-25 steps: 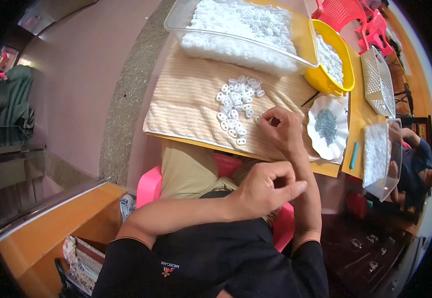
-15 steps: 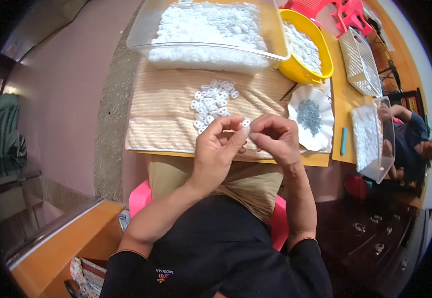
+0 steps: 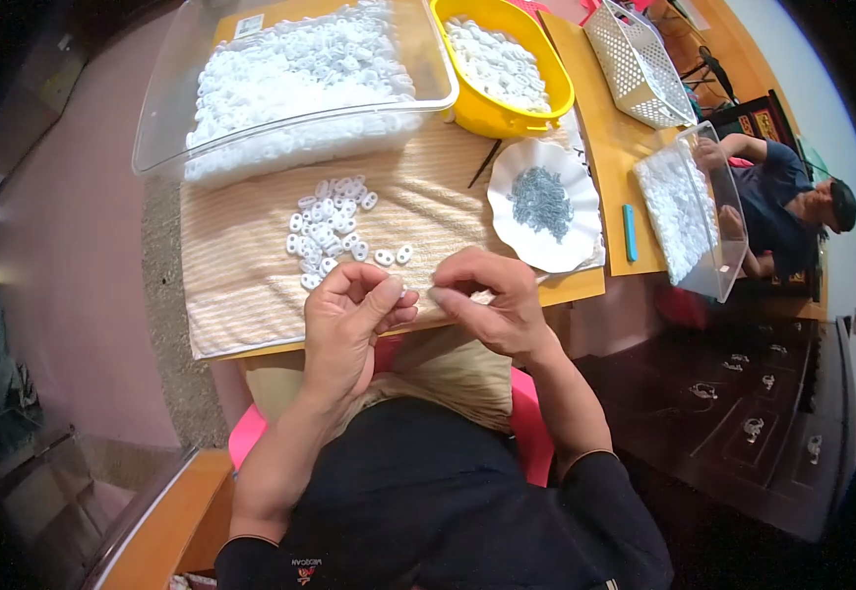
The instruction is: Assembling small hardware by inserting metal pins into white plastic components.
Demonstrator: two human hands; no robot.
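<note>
Lower left of the plate [image 3: 585, 218], the left hand [image 3: 344, 320] pinches a white piece [image 3: 404, 290], mostly hidden in its grip. The right hand [image 3: 499, 303], nearer the plate, curls thumb toward finger — whether holding anything, I can't tell. I judge the piece light, stiff, maybe slick — I'd take its edges.

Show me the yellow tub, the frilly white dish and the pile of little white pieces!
Yellow tub [image 3: 489, 119]: head view, its near wall.
Frilly white dish [image 3: 584, 204]: head view, its right side.
Pile of white pieces [image 3: 323, 232]: head view, its middle.
</note>
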